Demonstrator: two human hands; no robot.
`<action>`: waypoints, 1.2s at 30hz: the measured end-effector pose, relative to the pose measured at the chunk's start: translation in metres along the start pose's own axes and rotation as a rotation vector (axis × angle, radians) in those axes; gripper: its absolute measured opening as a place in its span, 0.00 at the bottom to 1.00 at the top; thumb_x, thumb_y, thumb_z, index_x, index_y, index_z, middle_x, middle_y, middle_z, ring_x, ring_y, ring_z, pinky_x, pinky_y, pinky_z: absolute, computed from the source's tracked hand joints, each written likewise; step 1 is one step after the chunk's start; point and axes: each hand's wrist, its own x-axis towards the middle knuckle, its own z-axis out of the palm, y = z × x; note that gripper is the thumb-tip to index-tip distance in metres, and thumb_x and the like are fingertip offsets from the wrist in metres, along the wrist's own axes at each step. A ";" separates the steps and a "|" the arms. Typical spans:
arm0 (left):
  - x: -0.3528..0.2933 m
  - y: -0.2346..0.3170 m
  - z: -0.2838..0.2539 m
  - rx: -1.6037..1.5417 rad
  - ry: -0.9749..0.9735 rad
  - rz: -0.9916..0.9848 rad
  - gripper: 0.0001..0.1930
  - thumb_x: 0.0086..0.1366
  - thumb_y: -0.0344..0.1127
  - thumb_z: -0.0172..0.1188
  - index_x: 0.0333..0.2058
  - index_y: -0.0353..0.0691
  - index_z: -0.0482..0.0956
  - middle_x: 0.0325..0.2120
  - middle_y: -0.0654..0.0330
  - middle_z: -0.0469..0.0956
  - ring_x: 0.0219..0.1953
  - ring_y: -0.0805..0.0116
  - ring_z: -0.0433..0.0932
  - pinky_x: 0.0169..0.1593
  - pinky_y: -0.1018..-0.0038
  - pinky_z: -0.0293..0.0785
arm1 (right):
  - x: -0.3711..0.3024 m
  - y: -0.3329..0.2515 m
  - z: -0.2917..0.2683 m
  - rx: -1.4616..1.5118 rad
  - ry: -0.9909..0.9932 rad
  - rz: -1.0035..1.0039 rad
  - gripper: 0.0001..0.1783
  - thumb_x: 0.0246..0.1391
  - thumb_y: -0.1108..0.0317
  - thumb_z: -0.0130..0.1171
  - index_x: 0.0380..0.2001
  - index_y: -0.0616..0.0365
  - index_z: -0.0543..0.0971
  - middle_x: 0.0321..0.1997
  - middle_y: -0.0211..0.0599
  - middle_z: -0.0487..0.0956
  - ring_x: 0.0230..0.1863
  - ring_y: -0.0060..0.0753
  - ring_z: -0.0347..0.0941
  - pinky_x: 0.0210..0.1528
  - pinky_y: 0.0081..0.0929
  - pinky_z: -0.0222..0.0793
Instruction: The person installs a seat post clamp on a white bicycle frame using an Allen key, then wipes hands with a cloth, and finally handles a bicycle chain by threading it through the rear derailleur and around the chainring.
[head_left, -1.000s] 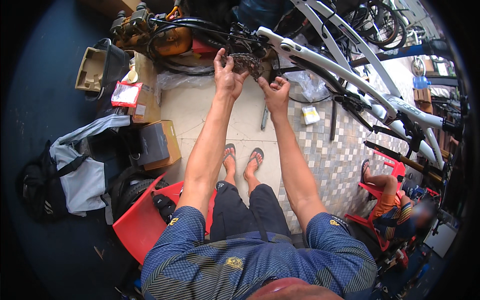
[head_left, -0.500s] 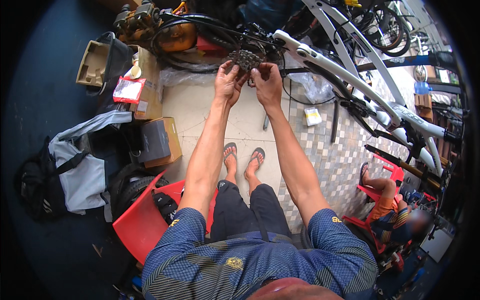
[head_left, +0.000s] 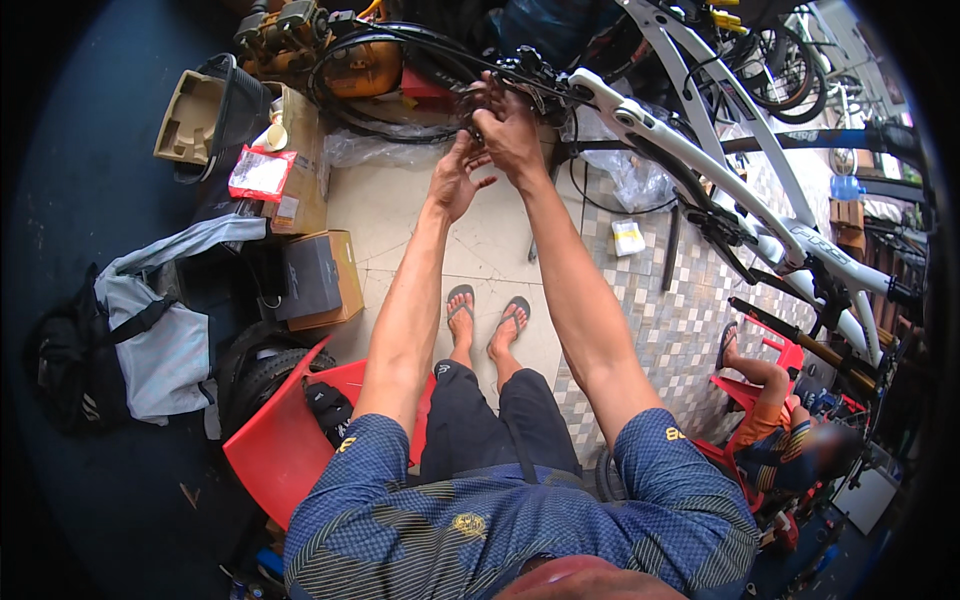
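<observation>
My left hand [head_left: 460, 180] is open, its fingers apart, just below and left of my right hand [head_left: 510, 132]. The right hand reaches higher, its bent fingers at the rear end of a white bicycle frame [head_left: 690, 150]. Motion smears those fingers, so their grip is unclear. The rear cassette is largely hidden behind the right hand. Dark bicycle hardware [head_left: 532, 66] shows just above and to the right of that hand.
Left are cardboard boxes [head_left: 340, 280], a black bin [head_left: 236, 115] and a red chair [head_left: 275, 435]. Clear plastic wrap [head_left: 385, 150] lies near my hands. A small white packet [head_left: 628, 237] sits on the tiles. Another person [head_left: 775, 435] sits at the lower right.
Both hands were at the cassette with bent fingers. The right hand has moved up and left across it; the left has dropped lower and spread its fingers. The bicycle's rear has shifted slightly right.
</observation>
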 end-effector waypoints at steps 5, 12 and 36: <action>-0.004 0.005 -0.016 0.198 -0.005 -0.092 0.39 0.59 0.66 0.64 0.60 0.45 0.70 0.51 0.57 0.74 0.54 0.61 0.72 0.51 0.57 0.75 | 0.011 0.015 -0.013 -0.264 -0.248 0.193 0.19 0.55 0.71 0.49 0.49 0.62 0.79 0.39 0.39 0.86 0.42 0.30 0.82 0.50 0.27 0.76; -0.010 0.017 0.023 0.337 -0.128 0.213 0.23 0.68 0.34 0.64 0.60 0.44 0.70 0.47 0.61 0.79 0.45 0.67 0.81 0.43 0.61 0.84 | 0.001 0.023 -0.049 -0.404 -0.308 0.202 0.20 0.61 0.73 0.52 0.55 0.66 0.75 0.47 0.39 0.82 0.46 0.28 0.79 0.52 0.24 0.75; -0.108 -0.149 0.003 0.306 0.084 -0.162 0.11 0.68 0.38 0.64 0.44 0.38 0.80 0.41 0.60 0.83 0.45 0.70 0.81 0.48 0.69 0.79 | -0.177 0.057 -0.142 0.128 -0.046 0.608 0.15 0.62 0.71 0.62 0.51 0.60 0.77 0.38 0.30 0.80 0.38 0.22 0.79 0.37 0.20 0.76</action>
